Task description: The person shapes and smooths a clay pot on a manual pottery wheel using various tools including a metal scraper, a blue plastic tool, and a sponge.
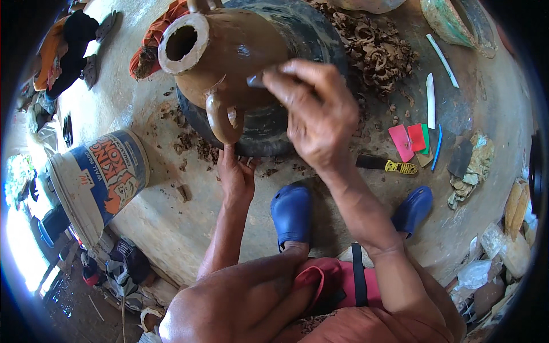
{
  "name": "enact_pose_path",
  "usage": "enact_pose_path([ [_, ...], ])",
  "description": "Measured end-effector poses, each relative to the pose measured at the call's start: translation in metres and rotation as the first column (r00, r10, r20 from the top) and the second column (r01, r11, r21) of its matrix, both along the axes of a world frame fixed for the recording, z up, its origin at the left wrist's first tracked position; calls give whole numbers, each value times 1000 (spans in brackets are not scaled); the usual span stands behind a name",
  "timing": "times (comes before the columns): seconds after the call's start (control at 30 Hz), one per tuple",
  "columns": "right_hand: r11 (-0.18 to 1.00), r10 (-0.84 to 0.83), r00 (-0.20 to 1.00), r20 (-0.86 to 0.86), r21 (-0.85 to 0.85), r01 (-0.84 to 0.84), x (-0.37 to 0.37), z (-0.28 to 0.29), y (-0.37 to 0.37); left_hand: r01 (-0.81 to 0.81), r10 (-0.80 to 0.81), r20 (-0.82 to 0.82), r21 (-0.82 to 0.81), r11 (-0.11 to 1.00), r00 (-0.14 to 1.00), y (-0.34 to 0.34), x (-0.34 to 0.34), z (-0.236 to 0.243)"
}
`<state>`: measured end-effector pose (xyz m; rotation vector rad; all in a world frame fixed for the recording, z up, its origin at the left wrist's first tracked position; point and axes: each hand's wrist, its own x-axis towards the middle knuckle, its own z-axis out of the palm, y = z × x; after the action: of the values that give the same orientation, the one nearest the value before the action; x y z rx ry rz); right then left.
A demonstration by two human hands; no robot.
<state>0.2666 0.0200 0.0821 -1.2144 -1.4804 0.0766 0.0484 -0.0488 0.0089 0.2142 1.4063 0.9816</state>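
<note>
While the right hand pinches a small grey-blue tool at the side of the clay vessel, the left hand sits under the looped handle, fingertips up against its lower end. Right grasp is clear: tool between thumb and fingers, hand a bit blurred. Left: can't tell whether it grips the loop or just supports it, fingers partly hidden.

Vessel is at top centre of frame, brown, wet sheen, round mouth pointing to the upper left. It's on a dark round base with smears on it. Handle sticks out toward the lower left of the vessel.

Around it: curled clay scraps heaped at upper right, orange cloth at upper left, crumbs on the floor just below the base. Right side of frame: two white strips, pink, red and green flat pieces, thin blue stick, black-and-yellow knife-like tool, crumpled cloth. Left: tilted paint bucket. Blue clogs at lower centre.
</note>
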Motion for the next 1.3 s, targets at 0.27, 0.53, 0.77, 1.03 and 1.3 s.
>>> enact_pose_path([
  [0.27, 996, -55, 987, -152, -74, 44, 10, -42, -14, 17, -17, 4, -32, 999, 1000, -2, 8, 7],
  [0.53, 952, 174, 984, -21, -251, -174, 54, 24, 126, 89, -88, -18, 20, 996, 996, 5, -8, 6],
  [0.77, 897, 392, 917, -72, -189, -399, 63, 8, 110, 72, -72, -37, -8, 997, 997, 4, -10, 5],
  [1.03, 993, 21, 969, -248, -111, -50, 0, -35, 0, 75, -75, -17, 2, 997, 997, -2, 1, 8],
  [1.3, 990, -138, 946, -292, -69, 123, 27, -26, 22, 96, -95, 19, -24, 995, 995, -5, 6, 6],
])
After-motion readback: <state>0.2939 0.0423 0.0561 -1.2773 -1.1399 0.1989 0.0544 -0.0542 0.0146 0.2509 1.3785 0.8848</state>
